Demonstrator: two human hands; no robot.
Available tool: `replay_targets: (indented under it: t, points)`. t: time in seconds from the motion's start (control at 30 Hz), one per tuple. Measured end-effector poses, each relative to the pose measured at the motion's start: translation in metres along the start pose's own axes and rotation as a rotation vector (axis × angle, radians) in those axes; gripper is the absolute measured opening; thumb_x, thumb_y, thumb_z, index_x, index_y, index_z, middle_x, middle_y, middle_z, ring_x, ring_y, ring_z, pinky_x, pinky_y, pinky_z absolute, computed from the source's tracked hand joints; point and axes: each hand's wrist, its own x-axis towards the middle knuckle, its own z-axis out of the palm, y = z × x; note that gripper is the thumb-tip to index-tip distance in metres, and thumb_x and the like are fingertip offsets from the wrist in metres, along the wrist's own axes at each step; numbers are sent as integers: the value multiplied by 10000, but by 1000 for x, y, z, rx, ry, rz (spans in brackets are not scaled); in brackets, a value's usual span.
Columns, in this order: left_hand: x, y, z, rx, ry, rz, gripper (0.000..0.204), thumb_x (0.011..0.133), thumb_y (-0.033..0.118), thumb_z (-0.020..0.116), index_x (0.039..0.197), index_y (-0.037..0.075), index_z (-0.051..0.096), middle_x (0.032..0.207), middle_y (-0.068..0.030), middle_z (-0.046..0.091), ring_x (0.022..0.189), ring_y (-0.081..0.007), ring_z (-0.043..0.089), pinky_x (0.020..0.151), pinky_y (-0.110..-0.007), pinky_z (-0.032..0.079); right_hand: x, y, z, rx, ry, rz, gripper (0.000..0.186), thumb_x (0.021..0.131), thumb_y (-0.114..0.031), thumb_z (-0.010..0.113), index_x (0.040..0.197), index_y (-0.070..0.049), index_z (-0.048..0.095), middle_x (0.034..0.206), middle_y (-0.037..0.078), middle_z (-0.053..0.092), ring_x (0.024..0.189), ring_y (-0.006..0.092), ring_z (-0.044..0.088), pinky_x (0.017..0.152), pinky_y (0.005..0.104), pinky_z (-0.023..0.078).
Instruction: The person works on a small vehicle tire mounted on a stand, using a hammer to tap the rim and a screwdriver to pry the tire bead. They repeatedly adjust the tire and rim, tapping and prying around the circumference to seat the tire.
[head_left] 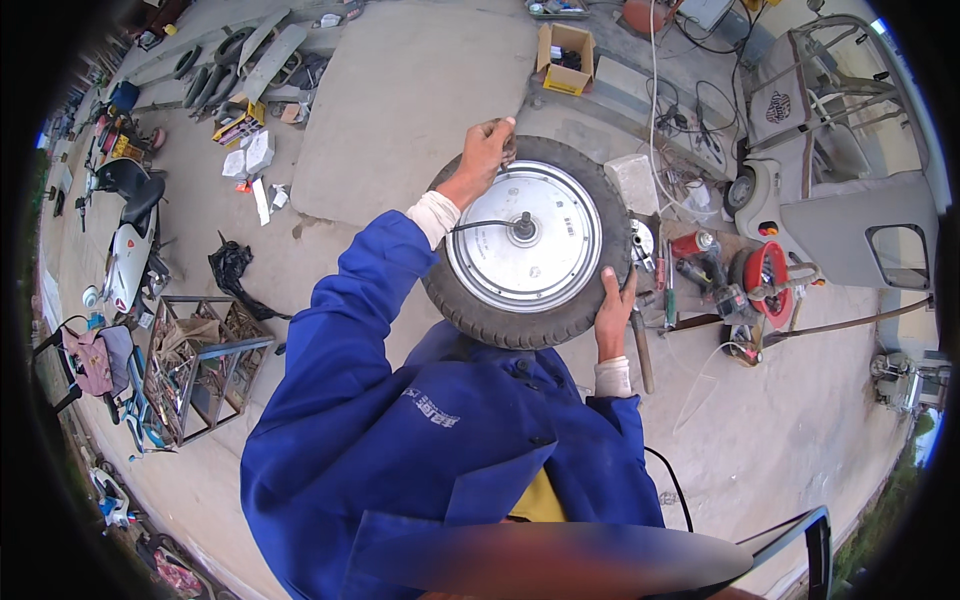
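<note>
In front of me is a hub-motor wheel (525, 265), a black tyre (462, 312) around a silver disc with a short axle (524, 228) at its centre. A black cable runs left from the axle and passes out of sight by my left wrist. At the wheel's far edge, my left hand (482, 160) is closed, its fingertips pinched together over the tyre. Whatever lies in that pinch is too small and dark to make out. My right hand (612, 315) grips the tyre's near right side, with the thumb on the sidewall and the fingers along the tread.
Right of the wheel lie tools, a red can (692, 243), a power tool (725, 295) and a red bowl (768, 283). A metal frame rack (205, 350) and scooter (128, 250) stand left. An open carton (565, 60) sits beyond, and a vehicle (850, 210) is at far right.
</note>
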Motion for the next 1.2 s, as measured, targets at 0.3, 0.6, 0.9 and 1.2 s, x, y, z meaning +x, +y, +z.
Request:
replay_targets:
  t: [0.3, 0.6, 0.9, 1.2]
  points:
    - [-4, -5, -7, -27, -87, -46, 463, 1137, 321, 602, 749, 128, 436, 636, 3, 438, 574, -118, 401, 564, -313, 355, -4, 2, 3, -82, 69, -30, 726, 1058, -293, 707, 1594, 118, 440, 1514, 215, 601, 1334, 282, 582, 1170, 357, 434]
    - [3, -8, -15, 479, -301, 159, 467, 1156, 383, 552, 869, 21, 616, 668, -74, 557, 589, -227, 551, 635, -399, 483, -4, 1, 3, -69, 79, -21, 728, 1057, -307, 708, 1594, 110, 446, 1509, 210, 607, 1340, 281, 582, 1178, 361, 430]
    - [-19, 78, 23, 1780, -457, 137, 418, 1100, 410, 590, 1100, 5, 691, 1008, -222, 749, 1046, -397, 741, 894, -521, 574, -2, 8, 3, -6, 72, -50, 648, 1067, -269, 690, 1570, 81, 481, 1460, 175, 636, 1285, 251, 621, 1119, 345, 486]
    - [-16, 67, -20, 1375, -773, 636, 278, 1003, 176, 709, 1209, 13, 618, 1226, -179, 614, 1052, -403, 705, 863, -517, 575, -1, 11, 1, 52, 73, 3, 723, 1054, -227, 715, 1614, 114, 410, 1504, 206, 610, 1327, 267, 593, 1156, 353, 450]
